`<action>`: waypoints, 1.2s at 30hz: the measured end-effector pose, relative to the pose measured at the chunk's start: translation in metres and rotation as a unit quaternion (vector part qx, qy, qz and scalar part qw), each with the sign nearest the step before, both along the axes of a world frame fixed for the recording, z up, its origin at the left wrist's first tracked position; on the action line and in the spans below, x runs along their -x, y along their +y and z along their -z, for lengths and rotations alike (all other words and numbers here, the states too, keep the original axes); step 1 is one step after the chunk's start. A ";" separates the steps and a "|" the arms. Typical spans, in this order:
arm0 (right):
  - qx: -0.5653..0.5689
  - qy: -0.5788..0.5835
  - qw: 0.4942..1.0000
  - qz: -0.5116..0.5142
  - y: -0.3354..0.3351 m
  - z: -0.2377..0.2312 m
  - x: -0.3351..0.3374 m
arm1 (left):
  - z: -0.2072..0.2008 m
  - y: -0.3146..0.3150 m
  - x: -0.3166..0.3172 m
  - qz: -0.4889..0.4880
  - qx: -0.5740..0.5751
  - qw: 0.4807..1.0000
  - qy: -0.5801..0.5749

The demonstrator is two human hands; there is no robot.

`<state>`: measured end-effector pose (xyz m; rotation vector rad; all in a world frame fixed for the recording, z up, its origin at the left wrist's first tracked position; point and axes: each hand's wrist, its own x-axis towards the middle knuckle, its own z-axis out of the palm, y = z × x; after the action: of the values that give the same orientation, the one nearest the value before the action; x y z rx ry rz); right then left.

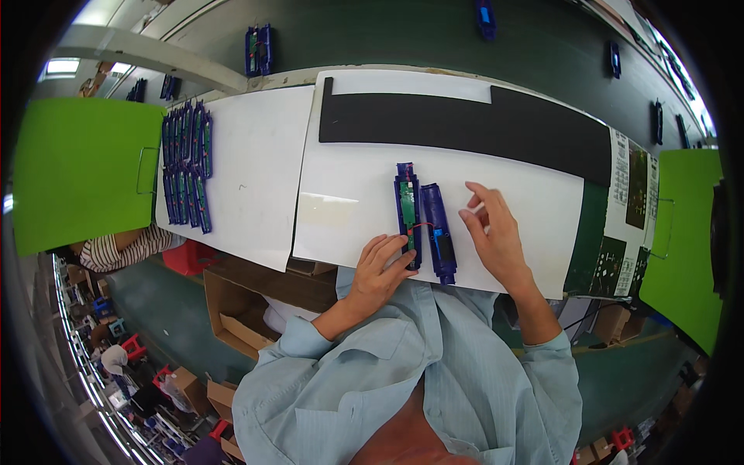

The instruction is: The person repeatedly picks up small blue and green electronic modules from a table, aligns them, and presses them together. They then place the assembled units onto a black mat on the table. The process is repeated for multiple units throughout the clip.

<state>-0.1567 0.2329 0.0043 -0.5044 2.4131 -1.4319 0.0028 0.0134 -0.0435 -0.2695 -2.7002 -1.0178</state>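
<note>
A long dark-blue plastic housing half with a green circuit board [408, 203] lies upright on the white work surface before me. My left hand [378, 273] grips its lower end, fingertips and thumb against the edges. Just to its right lies the matching blue housing half [439, 232], with a black part inside its lower portion. A thin red wire [422, 225] links the two halves. My right hand [494, 232] hovers to the right of them, touching neither. Its thumb and fingers are bent but apart, with nothing visible between them.
A black strip [465, 124] lies across the far side of the white surface [519, 194]. Rows of similar blue housings [186, 167] stand at the left. Beyond runs a green conveyor [372, 39] carrying more units. Green panels [85, 170] flank the bench; a person's striped sleeve [116, 252] shows at left.
</note>
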 end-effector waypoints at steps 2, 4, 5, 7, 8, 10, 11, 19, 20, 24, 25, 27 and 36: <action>-0.013 -0.052 0.999 -0.009 0.016 0.004 -0.008 | -0.008 0.002 0.003 0.003 0.018 1.000 -0.015; -0.025 -0.077 0.997 -0.014 0.024 0.006 -0.017 | -0.019 0.004 0.007 0.012 0.064 0.997 -0.038; -0.024 -0.071 0.997 -0.018 0.027 0.008 -0.022 | -0.024 0.005 0.009 0.016 0.087 0.995 -0.050; -0.024 -0.054 0.998 -0.037 0.031 0.011 -0.030 | -0.030 0.007 0.011 0.030 0.128 0.990 -0.048; -0.044 -0.058 0.996 -0.049 0.033 0.008 -0.034 | -0.032 0.007 0.012 0.036 0.149 0.987 -0.046; -0.082 -0.063 0.992 -0.074 0.030 0.001 -0.043 | -0.034 0.004 0.015 0.051 0.159 0.985 -0.045; -0.090 -0.046 0.991 -0.088 0.029 0.002 -0.050 | -0.035 0.003 0.015 0.057 0.158 0.985 -0.047; -0.102 -0.032 0.989 -0.099 0.009 0.015 -0.063 | -0.037 0.007 0.016 0.058 0.174 0.981 -0.057; -0.092 -0.031 0.990 -0.100 0.010 0.018 -0.063 | -0.039 0.007 0.016 0.058 0.164 0.983 -0.060; -0.004 -0.056 0.990 -0.132 0.020 0.010 -0.043 | -0.055 -0.001 0.015 0.084 0.097 0.991 -0.042; 0.039 -0.078 0.988 -0.125 0.020 -0.003 -0.032 | -0.070 0.001 0.023 0.060 0.064 0.996 -0.034; 0.045 -0.088 0.987 -0.126 0.014 -0.026 0.007 | -0.086 -0.013 0.055 0.050 0.084 0.995 0.004; 0.124 -0.083 0.985 -0.080 -0.111 0.031 0.256 | -0.030 -0.098 0.311 -0.007 0.098 0.994 0.038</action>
<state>-0.4131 0.1214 -0.0265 -0.5945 2.0285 -1.6415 -0.3087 -0.0842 -0.0135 -0.3173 -2.7298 -0.7245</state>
